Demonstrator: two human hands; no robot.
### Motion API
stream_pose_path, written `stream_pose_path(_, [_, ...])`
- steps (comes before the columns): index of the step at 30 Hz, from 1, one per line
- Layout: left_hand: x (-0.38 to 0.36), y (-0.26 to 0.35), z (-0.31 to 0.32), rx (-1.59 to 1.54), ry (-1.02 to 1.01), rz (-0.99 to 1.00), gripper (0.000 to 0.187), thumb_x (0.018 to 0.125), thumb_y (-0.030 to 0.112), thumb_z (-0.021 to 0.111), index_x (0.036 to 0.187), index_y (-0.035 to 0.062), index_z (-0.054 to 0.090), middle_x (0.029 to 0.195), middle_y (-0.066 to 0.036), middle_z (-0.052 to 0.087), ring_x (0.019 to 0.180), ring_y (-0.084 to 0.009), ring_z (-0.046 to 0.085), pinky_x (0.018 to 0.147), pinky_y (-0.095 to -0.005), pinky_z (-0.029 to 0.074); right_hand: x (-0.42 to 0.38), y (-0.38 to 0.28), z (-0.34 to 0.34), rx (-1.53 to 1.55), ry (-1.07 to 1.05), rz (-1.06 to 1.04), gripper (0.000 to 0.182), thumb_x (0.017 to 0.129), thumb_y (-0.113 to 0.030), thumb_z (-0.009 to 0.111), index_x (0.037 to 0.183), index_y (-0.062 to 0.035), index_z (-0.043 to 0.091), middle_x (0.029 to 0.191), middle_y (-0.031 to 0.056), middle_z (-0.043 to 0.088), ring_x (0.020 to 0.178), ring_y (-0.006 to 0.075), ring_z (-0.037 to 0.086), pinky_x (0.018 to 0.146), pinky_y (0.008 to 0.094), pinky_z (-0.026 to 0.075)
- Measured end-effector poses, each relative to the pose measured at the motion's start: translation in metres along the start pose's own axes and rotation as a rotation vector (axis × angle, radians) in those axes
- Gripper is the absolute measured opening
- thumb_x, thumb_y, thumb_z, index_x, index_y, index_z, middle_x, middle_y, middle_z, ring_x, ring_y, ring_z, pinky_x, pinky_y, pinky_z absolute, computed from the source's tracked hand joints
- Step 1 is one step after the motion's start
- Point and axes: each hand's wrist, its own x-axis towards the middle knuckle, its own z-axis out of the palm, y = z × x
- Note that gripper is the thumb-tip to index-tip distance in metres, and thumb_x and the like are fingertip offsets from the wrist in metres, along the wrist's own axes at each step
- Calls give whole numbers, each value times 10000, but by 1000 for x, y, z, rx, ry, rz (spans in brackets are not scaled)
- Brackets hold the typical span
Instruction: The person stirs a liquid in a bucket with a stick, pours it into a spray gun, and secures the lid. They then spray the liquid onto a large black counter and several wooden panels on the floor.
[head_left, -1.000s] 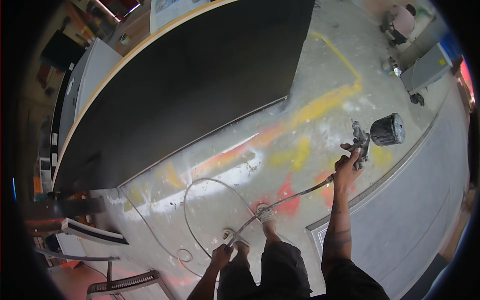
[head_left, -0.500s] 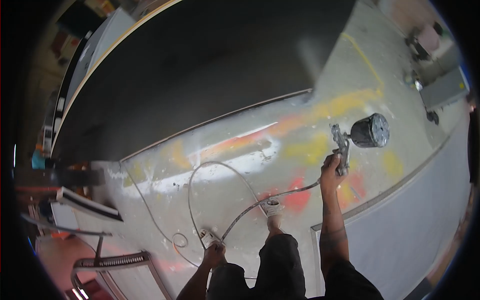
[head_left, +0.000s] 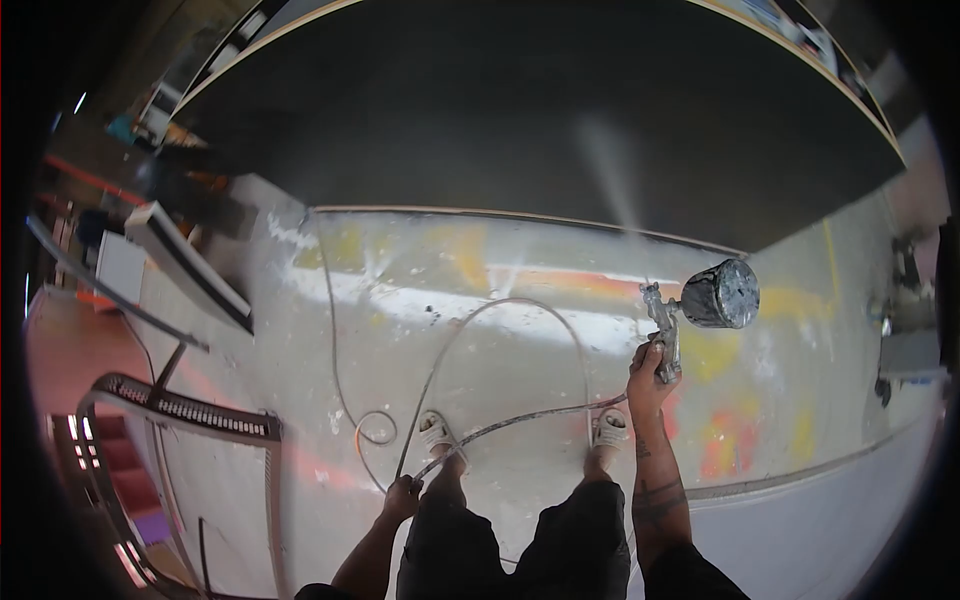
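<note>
My right hand is closed round the handle of a spray gun with a paint-smeared cup on its side. A pale spray fan leaves the nozzle toward a large black panel, which stands in front of me. From the gun's handle, a dark air hose runs across to my left hand. The fingers of that hand are wrapped round the hose, low beside my left leg. Beyond it the hose loops over the floor.
The concrete floor is marked with white, yellow and red overspray. A framed piece with a slotted top stands at left, near a leaning black-and-white board. A pale flat panel lies at lower right. Hose coils rest near my left foot.
My view has turned, so the black panel now stands more squarely ahead. My right hand with the spray gun has shifted left along the panel; a spray fan is visible in both frames.
</note>
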Motion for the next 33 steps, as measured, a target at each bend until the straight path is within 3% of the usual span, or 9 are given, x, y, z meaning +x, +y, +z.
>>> stream_pose_path(2, [8,-39,-14,-31,39,-11,314,943,293,619,868,-11,593,857,-244,646,862,-446,633,737,-524,487,-10,-5,57,-57,-12,-22,202,990,-179,525,989,13,587,626,7,552,514,53,467,469,224,352])
stream_pose_path(8, [14,-108,-63,-215,82,-120,319,944,293,627,895,-21,594,878,-251,658,884,-443,638,748,-502,497,-37,-2,221,-85,-174,-8,165,981,-141,528,999,12,584,644,10,554,532,51,468,481,226,349])
stream_pose_path(15, [15,-155,-114,-392,136,-323,305,955,284,593,916,-17,623,895,-249,674,883,-440,650,757,-492,507,-67,12,416,-78,-334,-49,143,989,-116,534,983,13,593,665,-7,536,575,61,476,520,236,368])
stream_pose_path(21, [0,-186,-143,-523,207,-375,252,954,232,586,912,-14,627,873,-225,692,847,-412,670,743,-480,517,-107,26,571,-73,-483,-48,101,976,-107,586,954,-15,620,687,-22,549,611,48,490,557,222,382])
stream_pose_path(27, [-14,-223,-131,-639,269,-382,247,969,215,555,919,-19,618,835,-201,701,802,-385,683,705,-468,523,-175,51,701,18,-502,-268,167,950,-99,637,1039,41,659,792,60,687,710,99,623,596,265,470])
stream_pose_path(29, [-13,-223,-143,-629,242,-364,251,975,216,545,918,-19,615,811,-196,697,782,-373,686,691,-460,522,-190,68,737,179,-541,-129,167,932,-101,655,1039,27,666,783,75,690,708,112,631,615,280,484])
stream_pose_path(31, [-13,-220,-150,-709,247,-446,268,985,229,530,904,-14,609,758,-184,678,733,-348,681,665,-444,515,-204,39,755,110,-503,-358,165,914,-109,672,1029,9,666,759,82,686,690,108,622,613,284,485])
stream_pose_path(33, [-12,-226,-140,-703,242,-412,279,991,237,522,897,-12,606,721,-173,660,698,-329,673,647,-429,509,-212,33,749,28,-597,-243,175,904,-133,686,1022,-7,663,722,70,664,675,92,606,602,274,477])
